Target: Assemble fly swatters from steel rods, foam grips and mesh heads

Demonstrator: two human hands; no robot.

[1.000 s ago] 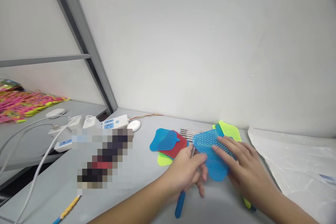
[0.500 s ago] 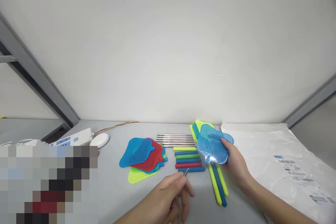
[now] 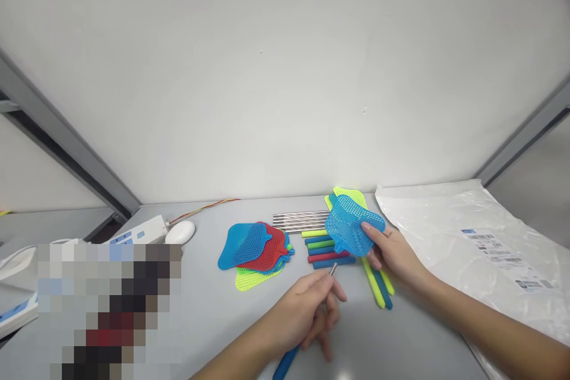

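My left hand [image 3: 307, 312] grips a blue handle [image 3: 285, 363] with a thin metal rod tip [image 3: 333, 269] sticking out toward the far right. My right hand [image 3: 392, 252] holds a blue mesh swatter head [image 3: 350, 227] just above the table, a short way beyond the rod tip and apart from it. Under and behind that head lie a row of short coloured handles [image 3: 325, 246] and a bundle of metal rods [image 3: 298, 221]. A pile of blue, red and yellow-green swatter heads [image 3: 256, 249] lies to the left.
Finished swatters with yellow-green and blue handles [image 3: 378, 285] lie under my right wrist, their heads [image 3: 350, 195] by the wall. A clear plastic bag [image 3: 481, 243] covers the table's right side. A white power strip [image 3: 140, 230] and a white puck [image 3: 180, 231] sit at left.
The view swung right, then tilted. My hands came apart: the right lifted the blue head away, the left kept the handle with the rod. The two have since drawn slightly closer.
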